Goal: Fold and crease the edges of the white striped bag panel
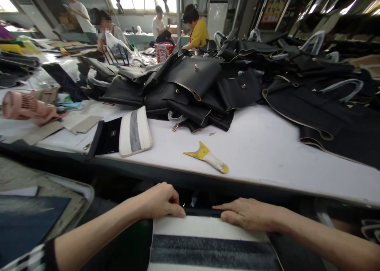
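A white panel with dark stripes point(190, 225) lies low in front of me, its near end cut off by the frame. Black material runs along its far edge. My left hand point(163, 201) is closed at the far left corner, thumb on the edge and fingers curled over it. At the far right corner, my right hand point(251, 214) holds the same edge between thumb and fingers, its index finger stretched along the black strip. What lies under the fingers is hidden. Just beyond, on the table, are a yellow-and-white forked tool point(212, 160) and another striped white panel point(142, 130) with black material.
Black leather bag pieces point(192, 75) are heaped across the white table point(255, 144). A pink handheld fan point(26, 106) lies at left, near cardboard pieces point(86, 124). A tray-like surface point(86, 191) stands beside my left arm. Several people are farther back, one in a yellow top point(200, 33).
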Demonstrator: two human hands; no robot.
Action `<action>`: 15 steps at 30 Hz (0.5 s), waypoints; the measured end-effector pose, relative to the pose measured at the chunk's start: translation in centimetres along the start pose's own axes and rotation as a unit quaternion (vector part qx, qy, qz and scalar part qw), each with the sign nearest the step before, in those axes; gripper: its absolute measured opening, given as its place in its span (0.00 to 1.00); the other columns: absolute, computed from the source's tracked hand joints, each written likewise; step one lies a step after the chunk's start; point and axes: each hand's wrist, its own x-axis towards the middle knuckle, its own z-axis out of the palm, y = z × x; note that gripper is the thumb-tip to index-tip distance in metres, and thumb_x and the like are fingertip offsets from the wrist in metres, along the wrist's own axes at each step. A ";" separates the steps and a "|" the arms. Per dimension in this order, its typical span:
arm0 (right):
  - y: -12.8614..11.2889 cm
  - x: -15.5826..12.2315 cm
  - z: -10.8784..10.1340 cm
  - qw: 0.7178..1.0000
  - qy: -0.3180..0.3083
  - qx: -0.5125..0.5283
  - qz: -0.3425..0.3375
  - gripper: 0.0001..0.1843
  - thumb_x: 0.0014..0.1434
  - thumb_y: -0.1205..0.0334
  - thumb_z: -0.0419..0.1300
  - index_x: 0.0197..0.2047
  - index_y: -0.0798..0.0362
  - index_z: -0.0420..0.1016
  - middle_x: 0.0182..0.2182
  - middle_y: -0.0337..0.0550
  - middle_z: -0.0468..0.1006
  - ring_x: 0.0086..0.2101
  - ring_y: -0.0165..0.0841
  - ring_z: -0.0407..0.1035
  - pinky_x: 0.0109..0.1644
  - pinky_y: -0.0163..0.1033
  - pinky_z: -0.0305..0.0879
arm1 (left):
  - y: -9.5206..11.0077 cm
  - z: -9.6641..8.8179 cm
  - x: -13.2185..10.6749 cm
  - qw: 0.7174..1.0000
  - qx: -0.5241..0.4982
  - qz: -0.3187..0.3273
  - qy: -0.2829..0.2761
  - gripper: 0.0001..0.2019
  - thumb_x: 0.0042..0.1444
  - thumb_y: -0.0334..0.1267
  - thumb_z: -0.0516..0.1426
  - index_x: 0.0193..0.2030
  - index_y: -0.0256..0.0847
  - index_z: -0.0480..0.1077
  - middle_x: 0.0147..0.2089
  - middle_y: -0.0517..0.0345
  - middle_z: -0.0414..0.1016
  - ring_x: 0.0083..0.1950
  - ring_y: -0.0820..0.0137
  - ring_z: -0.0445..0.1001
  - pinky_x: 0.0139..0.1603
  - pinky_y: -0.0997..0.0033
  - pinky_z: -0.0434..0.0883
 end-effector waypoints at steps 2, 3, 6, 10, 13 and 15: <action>-1.5 1.6 0.4 1.000 0.002 -0.026 -0.016 0.33 0.66 0.37 0.41 0.67 0.42 0.61 0.61 0.48 0.68 0.57 0.54 0.65 0.60 0.61 0.60 | 0.6 0.2 0.1 1.000 0.019 -0.003 0.009 0.17 0.46 0.57 0.62 0.32 0.46 0.81 0.28 0.60 0.79 0.34 0.65 0.75 0.31 0.73 0.64; -2.2 2.3 0.6 0.999 0.004 -0.035 -0.026 0.34 0.66 0.37 0.40 0.67 0.43 0.61 0.61 0.49 0.68 0.57 0.55 0.65 0.60 0.62 0.60 | 0.8 0.3 0.1 1.000 0.026 -0.004 0.012 0.17 0.46 0.57 0.62 0.32 0.46 0.81 0.28 0.59 0.79 0.34 0.65 0.75 0.31 0.72 0.64; -4.0 4.3 1.5 0.998 0.020 -0.040 -0.051 0.35 0.66 0.37 0.38 0.67 0.44 0.60 0.62 0.49 0.66 0.58 0.54 0.63 0.61 0.62 0.59 | 1.0 0.4 0.0 0.999 0.026 -0.010 0.018 0.18 0.45 0.59 0.62 0.31 0.46 0.81 0.29 0.59 0.80 0.35 0.63 0.75 0.31 0.72 0.64; -5.7 4.9 2.3 0.995 0.086 -0.033 -0.037 0.31 0.65 0.39 0.45 0.66 0.41 0.62 0.59 0.47 0.71 0.56 0.51 0.67 0.59 0.58 0.62 | 1.2 0.3 -0.5 0.999 0.028 -0.014 0.039 0.20 0.43 0.59 0.64 0.37 0.48 0.79 0.34 0.60 0.80 0.40 0.61 0.76 0.35 0.71 0.65; -5.5 3.1 2.9 0.983 0.174 -0.029 -0.042 0.31 0.66 0.44 0.46 0.68 0.46 0.59 0.61 0.48 0.68 0.59 0.48 0.64 0.63 0.56 0.57 | 2.4 1.4 -1.9 0.985 0.069 0.030 0.155 0.18 0.46 0.51 0.65 0.43 0.48 0.75 0.45 0.60 0.78 0.45 0.62 0.74 0.40 0.69 0.65; -3.7 0.8 4.2 0.951 0.302 0.026 -0.055 0.31 0.66 0.45 0.46 0.67 0.49 0.60 0.64 0.47 0.64 0.62 0.44 0.60 0.67 0.52 0.52 | 4.0 3.3 -3.4 0.964 0.069 0.092 0.240 0.10 0.53 0.42 0.62 0.41 0.46 0.73 0.46 0.59 0.75 0.47 0.64 0.72 0.45 0.69 0.65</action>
